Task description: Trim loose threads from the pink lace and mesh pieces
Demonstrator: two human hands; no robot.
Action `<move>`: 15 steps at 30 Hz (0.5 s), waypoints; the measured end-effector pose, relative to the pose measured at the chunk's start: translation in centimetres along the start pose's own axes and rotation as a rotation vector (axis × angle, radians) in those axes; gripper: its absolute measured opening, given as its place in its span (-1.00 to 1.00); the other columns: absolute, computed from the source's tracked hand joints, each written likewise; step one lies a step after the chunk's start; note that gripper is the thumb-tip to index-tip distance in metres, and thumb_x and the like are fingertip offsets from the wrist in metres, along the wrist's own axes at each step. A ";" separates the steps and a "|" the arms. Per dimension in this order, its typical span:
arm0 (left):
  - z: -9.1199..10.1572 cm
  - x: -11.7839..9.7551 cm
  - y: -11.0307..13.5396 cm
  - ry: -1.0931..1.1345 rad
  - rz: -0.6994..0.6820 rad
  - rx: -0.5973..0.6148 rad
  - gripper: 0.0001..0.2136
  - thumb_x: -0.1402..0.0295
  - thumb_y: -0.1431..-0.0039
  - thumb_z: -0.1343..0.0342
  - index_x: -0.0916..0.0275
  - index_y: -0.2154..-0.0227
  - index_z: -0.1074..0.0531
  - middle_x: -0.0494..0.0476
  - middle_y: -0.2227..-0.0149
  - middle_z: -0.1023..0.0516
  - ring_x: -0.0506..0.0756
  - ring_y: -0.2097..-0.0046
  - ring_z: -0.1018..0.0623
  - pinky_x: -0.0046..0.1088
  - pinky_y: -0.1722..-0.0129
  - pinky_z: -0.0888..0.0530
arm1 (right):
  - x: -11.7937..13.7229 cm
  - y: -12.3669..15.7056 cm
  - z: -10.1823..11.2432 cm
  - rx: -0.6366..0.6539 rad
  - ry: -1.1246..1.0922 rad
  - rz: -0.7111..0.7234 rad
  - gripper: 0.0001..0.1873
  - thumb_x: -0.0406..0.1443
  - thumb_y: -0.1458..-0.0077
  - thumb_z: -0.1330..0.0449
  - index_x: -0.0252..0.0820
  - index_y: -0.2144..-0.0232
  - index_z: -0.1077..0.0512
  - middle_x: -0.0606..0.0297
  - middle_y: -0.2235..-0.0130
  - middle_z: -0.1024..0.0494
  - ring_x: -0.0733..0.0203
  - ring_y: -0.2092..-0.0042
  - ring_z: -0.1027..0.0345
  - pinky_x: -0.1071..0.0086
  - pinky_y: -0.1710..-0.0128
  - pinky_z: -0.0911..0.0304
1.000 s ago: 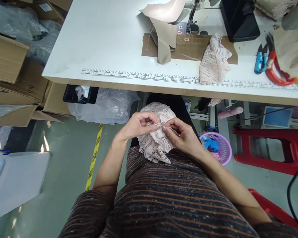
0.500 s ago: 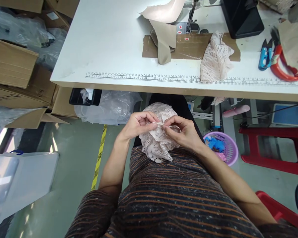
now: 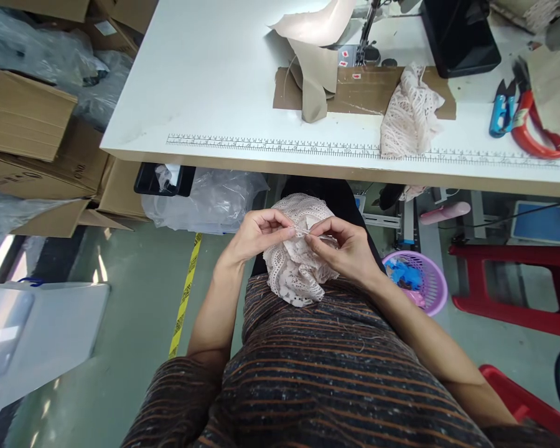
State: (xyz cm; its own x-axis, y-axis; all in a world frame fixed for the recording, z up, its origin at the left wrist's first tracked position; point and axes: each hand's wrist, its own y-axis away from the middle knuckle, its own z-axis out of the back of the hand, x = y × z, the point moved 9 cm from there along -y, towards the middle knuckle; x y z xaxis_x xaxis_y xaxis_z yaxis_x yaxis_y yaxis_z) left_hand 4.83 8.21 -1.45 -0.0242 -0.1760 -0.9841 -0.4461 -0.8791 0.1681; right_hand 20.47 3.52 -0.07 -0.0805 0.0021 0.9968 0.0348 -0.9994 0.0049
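A crumpled piece of pale pink lace fabric (image 3: pixel 295 274) lies across my lap. My left hand (image 3: pixel 265 235) pinches one edge of it between thumb and fingers. Close beside, my right hand (image 3: pixel 343 242) pinches the same edge, leaving a short stretch of lace between the two sets of fingertips. Whether a loose thread lies there too is too small to tell. On the table above, a second pale lace piece (image 3: pixel 409 115) hangs close to the front edge.
The white table (image 3: pixel 205 81) has a printed ruler along its front and a sewing machine foot (image 3: pixel 364 50) at the back. Blue snips (image 3: pixel 502 109) and orange-handled scissors (image 3: pixel 532 134) lie right. Below stand a purple basket (image 3: pixel 436 280) and red stool (image 3: pixel 466 274); cardboard boxes (image 3: pixel 25 112) are left.
Both hands keep their pinch on the lace and have hardly moved. The lace folds shift slightly between the fingers. The table appears a little further right as the view shifts.
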 end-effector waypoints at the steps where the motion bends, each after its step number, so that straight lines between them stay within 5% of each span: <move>1: 0.1 0.0 0.0 0.003 -0.008 -0.016 -0.77 0.28 0.05 -0.46 0.29 0.47 -0.55 0.08 0.43 -0.58 -0.04 0.42 -0.50 -0.55 0.44 -0.44 | -0.1 -0.1 0.0 -0.002 -0.014 -0.015 -0.85 -0.23 -0.08 -0.34 -0.15 0.44 -0.49 0.31 0.41 -0.56 0.25 0.37 -0.39 0.34 0.32 -0.31; 6: 0.1 -0.3 0.1 0.010 -0.050 -0.063 -0.73 0.27 0.07 -0.46 0.28 0.48 -0.48 0.05 0.44 -0.59 -0.05 0.44 -0.51 -0.55 0.44 -0.45 | -0.9 -0.5 -0.1 -0.049 -0.163 -0.114 -0.73 -0.18 0.07 -0.43 -0.16 0.47 -0.43 0.35 0.45 -0.51 0.31 0.43 -0.34 0.39 0.41 -0.26; 15: -0.4 -0.2 0.1 0.069 -0.065 -0.001 -0.57 0.31 0.04 -0.46 0.24 0.16 -0.38 0.05 0.35 -0.64 -0.03 0.37 -0.59 -0.56 0.34 -0.52 | -2.3 -0.9 -0.2 -0.078 -0.247 -0.225 -0.57 -0.06 0.26 -0.52 -0.17 0.47 -0.45 0.36 0.45 -0.47 0.32 0.42 -0.30 0.43 0.50 -0.21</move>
State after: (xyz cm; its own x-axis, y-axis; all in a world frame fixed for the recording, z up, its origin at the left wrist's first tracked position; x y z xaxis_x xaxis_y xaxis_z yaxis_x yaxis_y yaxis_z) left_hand 5.11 7.97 -1.20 0.0670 -0.1485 -0.9866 -0.4433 -0.8903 0.1039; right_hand 20.43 4.40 -2.34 0.1664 0.2220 0.9607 -0.0339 -0.9725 0.2306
